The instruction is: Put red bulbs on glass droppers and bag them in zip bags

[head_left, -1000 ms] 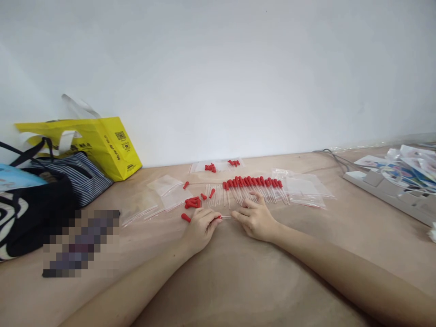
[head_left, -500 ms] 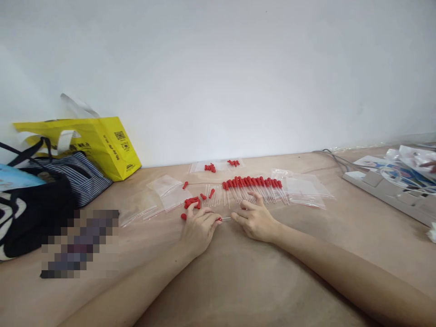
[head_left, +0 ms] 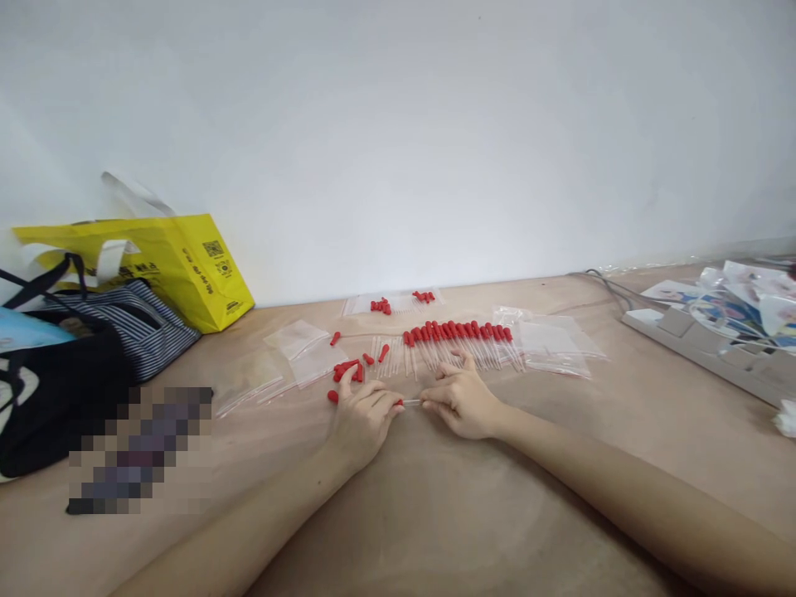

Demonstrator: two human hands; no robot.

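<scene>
The glass tube [head_left: 411,403] lies crosswise between the two hands, low over the table [head_left: 435,514] and in front of the row of droppers [head_left: 463,336]. Its long axis runs left to right, roughly parallel to the foot of the wall [head_left: 398,149] and nearly level, with one end pointing to the left hand [head_left: 364,417] and the other to the right hand [head_left: 463,400]. The left hand pinches a red rubber bulb [head_left: 399,402] at the tube's left end between thumb and fingers, mostly covering it; its index finger is raised beside the pile of red bulbs [head_left: 347,371]. The right hand is narrow too, its thumb and fingertips closed on the tube's right end, with another finger lifted near the row.

The droppers in that row lie side by side, bulbs toward the wall, stems toward the person and slanting a little to the right. Loose tubes [head_left: 377,356] lie just left of them, pointing roughly the same way, so the held tube lies across their direction. Clear zip bags [head_left: 553,344] lie right of the row
</scene>
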